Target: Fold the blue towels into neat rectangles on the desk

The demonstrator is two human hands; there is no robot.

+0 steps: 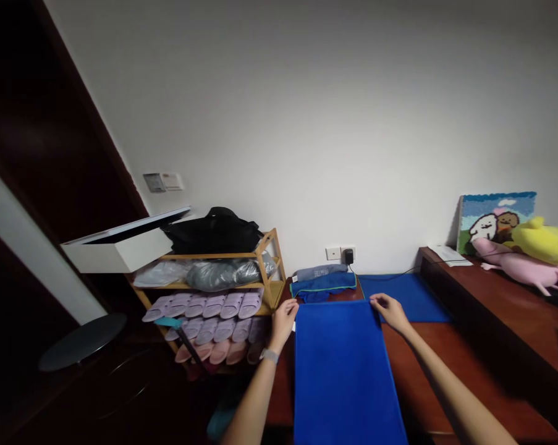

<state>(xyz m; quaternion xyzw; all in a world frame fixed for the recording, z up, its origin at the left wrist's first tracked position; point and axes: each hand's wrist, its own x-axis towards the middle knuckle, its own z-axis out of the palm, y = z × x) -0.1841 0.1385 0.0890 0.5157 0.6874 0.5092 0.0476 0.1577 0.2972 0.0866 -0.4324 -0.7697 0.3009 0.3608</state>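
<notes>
A long blue cloth [343, 371] stretches from my hands toward the bottom of the view, above the reddish-brown table [445, 358]. My left hand [285, 316] pinches its far left corner, with a grey band on the wrist. At the far right corner, the fingers of my right hand [388, 310] are closed on the same cloth. Behind it lie a folded blue cloth with a green edge [324, 283] and a grey-blue folded cloth [319, 271]. Another blue cloth [406, 298] lies flat at the back right.
On the left, a wooden rack [272, 266] holds slippers [214, 306], a black bag [216, 232] and a white box [121, 247]. A black plug [348, 255] with a cable is at the wall. Plush toys [522, 262] lie on the raised right ledge [487, 296].
</notes>
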